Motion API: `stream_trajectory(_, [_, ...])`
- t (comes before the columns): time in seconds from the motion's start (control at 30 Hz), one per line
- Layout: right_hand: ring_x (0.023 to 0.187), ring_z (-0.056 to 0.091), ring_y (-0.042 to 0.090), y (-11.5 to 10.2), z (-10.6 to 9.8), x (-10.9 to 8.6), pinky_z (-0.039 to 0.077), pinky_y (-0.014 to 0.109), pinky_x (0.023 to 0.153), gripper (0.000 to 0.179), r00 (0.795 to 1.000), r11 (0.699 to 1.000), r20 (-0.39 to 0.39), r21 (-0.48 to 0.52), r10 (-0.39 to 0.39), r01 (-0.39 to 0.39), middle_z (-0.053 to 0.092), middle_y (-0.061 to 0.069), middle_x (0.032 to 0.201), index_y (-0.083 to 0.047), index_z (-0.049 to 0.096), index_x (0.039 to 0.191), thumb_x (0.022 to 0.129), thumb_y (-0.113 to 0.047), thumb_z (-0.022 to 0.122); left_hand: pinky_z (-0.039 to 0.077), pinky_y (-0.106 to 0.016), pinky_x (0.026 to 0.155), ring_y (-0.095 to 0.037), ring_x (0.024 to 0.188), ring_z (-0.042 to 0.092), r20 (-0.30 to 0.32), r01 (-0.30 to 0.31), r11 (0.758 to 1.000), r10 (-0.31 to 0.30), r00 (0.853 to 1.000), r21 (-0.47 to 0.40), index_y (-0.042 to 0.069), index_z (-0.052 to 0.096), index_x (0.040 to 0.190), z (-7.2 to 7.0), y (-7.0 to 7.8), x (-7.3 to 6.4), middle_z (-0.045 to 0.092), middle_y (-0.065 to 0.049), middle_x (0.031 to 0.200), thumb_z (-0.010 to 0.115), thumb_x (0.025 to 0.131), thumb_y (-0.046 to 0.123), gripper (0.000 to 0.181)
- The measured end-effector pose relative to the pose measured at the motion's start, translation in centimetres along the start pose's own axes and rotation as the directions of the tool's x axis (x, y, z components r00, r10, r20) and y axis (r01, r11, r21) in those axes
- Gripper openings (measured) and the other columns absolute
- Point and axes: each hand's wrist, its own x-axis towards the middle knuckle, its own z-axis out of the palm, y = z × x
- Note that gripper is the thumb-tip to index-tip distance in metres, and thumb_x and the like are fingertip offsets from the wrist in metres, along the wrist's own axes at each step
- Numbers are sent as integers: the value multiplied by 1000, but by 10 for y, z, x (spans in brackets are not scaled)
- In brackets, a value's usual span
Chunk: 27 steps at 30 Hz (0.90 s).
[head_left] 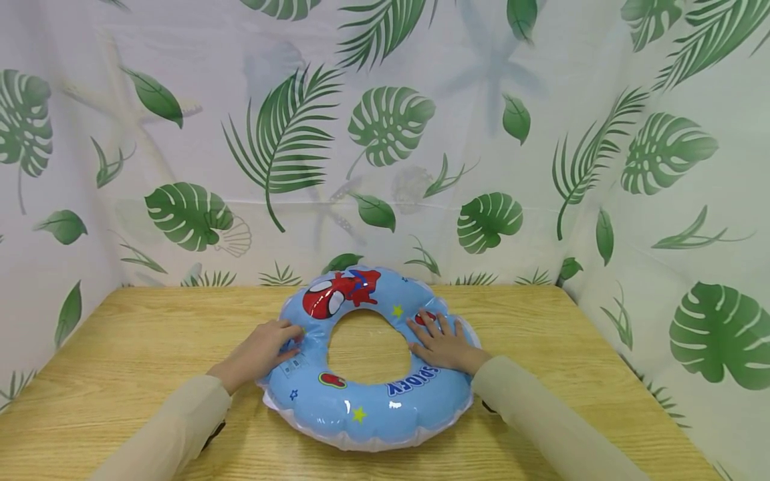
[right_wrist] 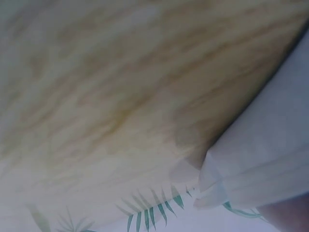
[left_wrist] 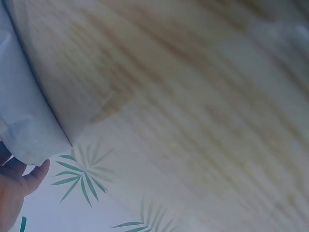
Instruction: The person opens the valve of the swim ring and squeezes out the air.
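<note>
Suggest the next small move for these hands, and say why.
Probably curl the right hand round the outer edge of the swim ring: its fingers lie spread on top, giving little hold, while the left hand touches the opposite side.

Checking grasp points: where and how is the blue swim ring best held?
Likely the swim ring by its left and right sides, one hand from each outer side, fingers curled over toward the open middle. It lies printed face up, likely too broad for one hand; the left hand and right hand touch those sides.
</note>
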Motion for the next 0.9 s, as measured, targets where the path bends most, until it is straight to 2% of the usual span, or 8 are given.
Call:
stream_trajectory(0.27, [139,-5,43,7,8,5,-4,67,104,59,1000,1000,-8,29,-2,2,-1,10,155,-22,12,148,96,-46,30,50,-31,76,-13,79,53,15,6,1000,-6,1000,-18,13,61,98,1,0,0,59,1,90,67,83,16,16])
stream_trajectory(0.6, [138,-4,45,-4,-3,-4,-5,66,104,59,1000,999,17,45,-14,13,2,14,154,-15,15,147,97,-45,28,49,-31,76,-12,79,52,34,11,1000,-10,999,-16,13,61,97,2,1,1,58,2,89,67,83,15,15])
stream_trajectory(0.9, [139,-6,43,0,4,0,-5,66,104,59,1000,999,16,44,-8,7,-1,11,155,-20,11,148,97,-46,26,49,-32,76,-11,78,52,35,19,1000,-19,999,-15,13,61,96,3,1,1,58,2,89,67,82,14,15])
